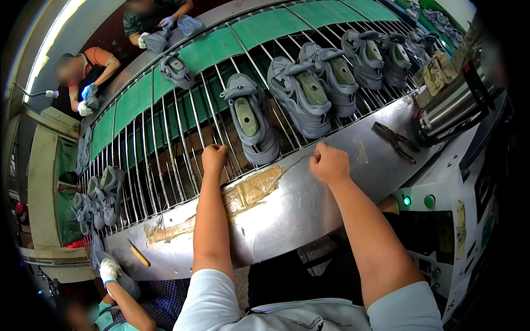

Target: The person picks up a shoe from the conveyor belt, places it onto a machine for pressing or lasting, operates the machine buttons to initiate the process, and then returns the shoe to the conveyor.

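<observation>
Both my arms reach forward over the metal edge of a rack. My left hand [214, 160] is closed in a fist above the rack's bars, left of a grey sneaker [247, 118]. My right hand [330, 164], also a fist, rests by the metal ledge [292, 207], just in front of another grey sneaker [301, 98]. Nothing shows in either hand. Both shoes stand upright, heels toward me, with green insoles visible. More grey sneakers [364, 59] line up farther right along the bars.
Pliers [395, 142] lie on the ledge at right, beside a steel flask [450, 113]. A yellow-handled tool [139, 255] lies at left. Behind the bars runs a green belt [265, 27] with one sneaker [176, 70]. Co-workers handle shoes at the far side and lower left.
</observation>
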Available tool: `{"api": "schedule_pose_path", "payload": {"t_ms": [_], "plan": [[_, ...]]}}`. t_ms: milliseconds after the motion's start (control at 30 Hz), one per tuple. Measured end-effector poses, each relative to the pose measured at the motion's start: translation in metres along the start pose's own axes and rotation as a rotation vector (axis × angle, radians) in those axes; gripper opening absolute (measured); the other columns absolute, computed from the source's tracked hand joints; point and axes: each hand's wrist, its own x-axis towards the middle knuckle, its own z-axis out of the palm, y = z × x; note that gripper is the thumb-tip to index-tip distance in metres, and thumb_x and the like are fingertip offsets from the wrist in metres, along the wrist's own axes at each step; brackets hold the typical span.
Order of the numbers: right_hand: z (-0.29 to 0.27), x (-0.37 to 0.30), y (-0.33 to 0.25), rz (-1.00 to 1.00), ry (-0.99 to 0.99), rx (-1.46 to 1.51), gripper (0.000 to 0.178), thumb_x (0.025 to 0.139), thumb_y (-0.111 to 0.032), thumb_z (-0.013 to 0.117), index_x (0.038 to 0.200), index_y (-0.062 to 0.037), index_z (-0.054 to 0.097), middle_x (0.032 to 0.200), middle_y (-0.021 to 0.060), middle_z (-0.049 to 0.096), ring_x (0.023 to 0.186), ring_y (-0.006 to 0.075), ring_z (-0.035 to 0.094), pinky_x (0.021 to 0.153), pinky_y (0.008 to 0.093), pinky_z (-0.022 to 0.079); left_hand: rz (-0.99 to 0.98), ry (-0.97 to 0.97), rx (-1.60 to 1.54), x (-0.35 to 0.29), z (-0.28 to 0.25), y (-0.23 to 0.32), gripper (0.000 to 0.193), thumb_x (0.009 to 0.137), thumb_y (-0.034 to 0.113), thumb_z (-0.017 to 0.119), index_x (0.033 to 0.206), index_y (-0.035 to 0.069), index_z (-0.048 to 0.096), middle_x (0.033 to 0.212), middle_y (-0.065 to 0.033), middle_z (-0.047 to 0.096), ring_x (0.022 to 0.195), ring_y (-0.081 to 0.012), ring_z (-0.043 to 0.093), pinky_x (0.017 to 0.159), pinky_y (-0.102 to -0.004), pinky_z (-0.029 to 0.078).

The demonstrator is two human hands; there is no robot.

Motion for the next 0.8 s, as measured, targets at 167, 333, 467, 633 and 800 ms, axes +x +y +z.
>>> {"api": "schedule_pose_path", "payload": {"t_ms": [167, 333, 467, 633, 800], "plan": [[0.001, -0.001, 0.000, -0.004, 0.005, 0.005, 0.010, 0.071, -0.018, 0.061, 0.072, -0.0103, 0.055, 0.063, 0.0100, 0.062, 0.058, 0.0333, 0.061, 0.055, 0.0447, 0.049, -0.038, 0.008, -0.087, -0.003, -0.002, 0.001, 0.021, 0.082, 0.018, 0.062, 0.075, -0.002, 0.062, 0.057, -0.0096, 0.063, 0.051, -0.0186, 0.064, 0.053, -0.0316, 0.052], [0.000, -0.001, 0.000, 0.007, -0.018, -0.003, 0.010, 0.071, -0.018, 0.061, 0.073, -0.0101, 0.055, 0.064, 0.0101, 0.062, 0.058, 0.0333, 0.061, 0.056, 0.0443, 0.049, -0.051, 0.157, -0.288, -0.004, -0.008, -0.005, 0.018, 0.083, 0.015, 0.060, 0.077, -0.002, 0.060, 0.060, -0.0083, 0.061, 0.049, -0.0167, 0.060, 0.048, -0.0304, 0.049], [0.000, 0.000, 0.001, 0.007, -0.015, -0.004, 0.010, 0.071, -0.019, 0.061, 0.073, -0.0100, 0.055, 0.064, 0.0100, 0.062, 0.058, 0.0332, 0.061, 0.056, 0.0442, 0.049, -0.058, 0.164, -0.424, -0.005, -0.012, -0.005, 0.022, 0.086, 0.018, 0.054, 0.073, -0.001, 0.056, 0.061, -0.0064, 0.056, 0.047, -0.0146, 0.054, 0.044, -0.0310, 0.044], [-0.001, 0.000, -0.004, -0.006, -0.026, 0.008, 0.011, 0.072, -0.019, 0.061, 0.072, -0.0100, 0.055, 0.064, 0.0099, 0.062, 0.058, 0.0332, 0.061, 0.056, 0.0446, 0.049, 0.093, 0.277, -0.346, 0.007, -0.013, -0.032, 0.029, 0.089, 0.022, 0.046, 0.069, 0.002, 0.053, 0.058, -0.0033, 0.051, 0.047, -0.0132, 0.045, 0.044, -0.0317, 0.035], [-0.001, -0.001, 0.002, 0.006, -0.016, -0.003, 0.011, 0.072, -0.019, 0.061, 0.072, -0.0099, 0.054, 0.064, 0.0101, 0.062, 0.058, 0.0334, 0.061, 0.056, 0.0449, 0.049, 0.125, 0.284, -0.453, -0.014, -0.020, 0.001, 0.031, 0.088, 0.020, 0.050, 0.063, 0.003, 0.050, 0.055, 0.0005, 0.044, 0.049, -0.0095, 0.039, 0.046, -0.0303, 0.031]]}}
